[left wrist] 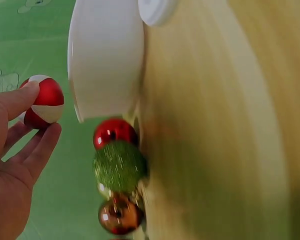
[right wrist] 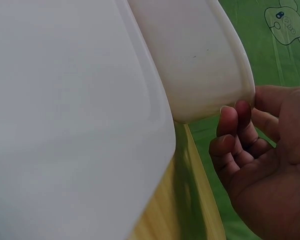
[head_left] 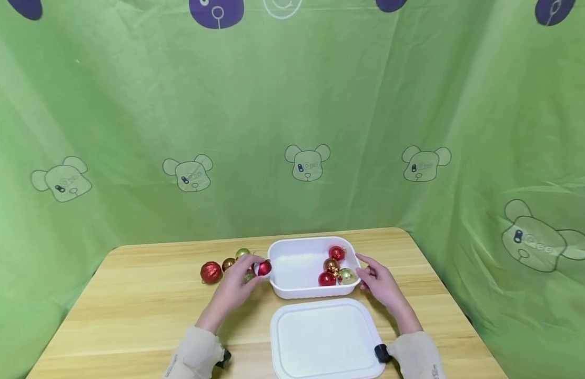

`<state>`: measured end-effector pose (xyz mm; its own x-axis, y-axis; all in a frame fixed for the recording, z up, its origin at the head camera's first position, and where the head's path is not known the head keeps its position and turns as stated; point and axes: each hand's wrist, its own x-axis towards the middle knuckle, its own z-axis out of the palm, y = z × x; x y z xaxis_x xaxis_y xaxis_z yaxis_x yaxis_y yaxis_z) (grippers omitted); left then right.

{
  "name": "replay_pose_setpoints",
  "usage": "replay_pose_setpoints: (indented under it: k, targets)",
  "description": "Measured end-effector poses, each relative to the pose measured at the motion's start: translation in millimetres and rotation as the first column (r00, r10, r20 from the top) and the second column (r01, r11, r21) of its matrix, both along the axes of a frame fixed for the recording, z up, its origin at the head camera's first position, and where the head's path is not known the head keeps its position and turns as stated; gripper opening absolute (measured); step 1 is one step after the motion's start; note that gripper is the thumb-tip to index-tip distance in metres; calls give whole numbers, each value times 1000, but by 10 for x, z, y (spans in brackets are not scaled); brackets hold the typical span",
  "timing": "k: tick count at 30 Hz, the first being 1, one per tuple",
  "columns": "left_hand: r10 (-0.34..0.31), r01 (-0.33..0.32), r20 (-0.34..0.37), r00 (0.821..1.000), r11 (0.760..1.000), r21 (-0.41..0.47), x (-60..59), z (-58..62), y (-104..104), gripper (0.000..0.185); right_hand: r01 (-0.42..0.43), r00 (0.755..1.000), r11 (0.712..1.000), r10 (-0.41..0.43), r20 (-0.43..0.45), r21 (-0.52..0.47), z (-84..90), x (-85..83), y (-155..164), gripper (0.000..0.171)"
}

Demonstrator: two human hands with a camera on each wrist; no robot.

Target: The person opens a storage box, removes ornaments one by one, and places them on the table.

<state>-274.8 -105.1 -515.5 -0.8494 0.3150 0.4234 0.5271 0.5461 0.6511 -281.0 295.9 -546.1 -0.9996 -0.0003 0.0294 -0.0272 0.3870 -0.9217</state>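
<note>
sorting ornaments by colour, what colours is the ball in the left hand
Red and white ball, clearest in the left wrist view.

The left hand (head_left: 235,281) partly hides a green ball (head_left: 249,276); the lid's (head_left: 326,339) near edge is cropped.
</note>
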Motion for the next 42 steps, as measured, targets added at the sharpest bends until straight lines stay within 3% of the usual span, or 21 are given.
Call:
replay_pose_setpoints:
  k: [10, 21, 34, 37, 42]
  targets:
    - [61, -59, 18, 998, 995, -83, 96, -147, -226, 39, 6, 1000, 1000, -6, 18, 3, 18, 29, 3, 55]
    - [-16, 10, -28, 999, 980, -196, 68, -236, -252, 38, 0, 1000, 1000, 0, 15, -5, 23, 22, -6, 55]
    - [-24, -4, -88, 996, 949, -314, 32, -292, -239, 40, -4, 1000, 1000, 4, 4, -10, 15, -3, -11, 55]
    - [-24, -8, -94, 995, 945, -326, 35, -293, -235, 40, -13, 1000, 1000, 13, 19, -24, 51, 1, -17, 55]
    - [-20, -14, -97, 995, 940, -342, 47, -284, -232, 40, -28, 999, 999, 30, 32, -36, 262, 113, -88, 54]
